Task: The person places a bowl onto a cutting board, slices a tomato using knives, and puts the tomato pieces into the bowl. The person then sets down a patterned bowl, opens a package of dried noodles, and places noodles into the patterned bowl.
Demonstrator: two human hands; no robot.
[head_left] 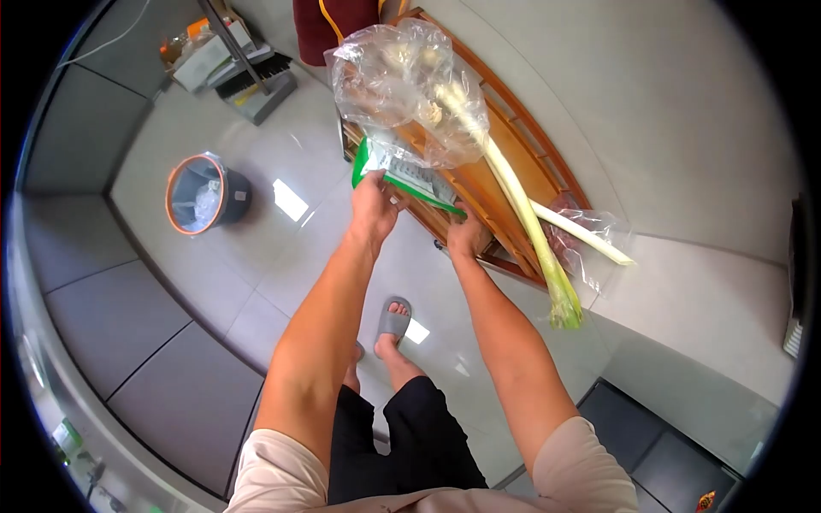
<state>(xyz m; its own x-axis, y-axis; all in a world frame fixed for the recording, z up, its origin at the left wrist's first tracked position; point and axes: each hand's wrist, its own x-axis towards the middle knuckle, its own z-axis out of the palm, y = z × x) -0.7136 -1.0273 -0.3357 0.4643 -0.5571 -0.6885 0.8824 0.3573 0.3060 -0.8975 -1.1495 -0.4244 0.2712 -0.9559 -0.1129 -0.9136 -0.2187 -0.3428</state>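
In the head view, the left hand and right hand grasp opposite ends of a green-and-white packet, fingers closed on its edge, along the wooden rack's near side. Across the rack lie a clear plastic bag and a leek. Left of the rack, an orange-rimmed bucket stands on glossy floor tiles; right of it rises a pale wall.
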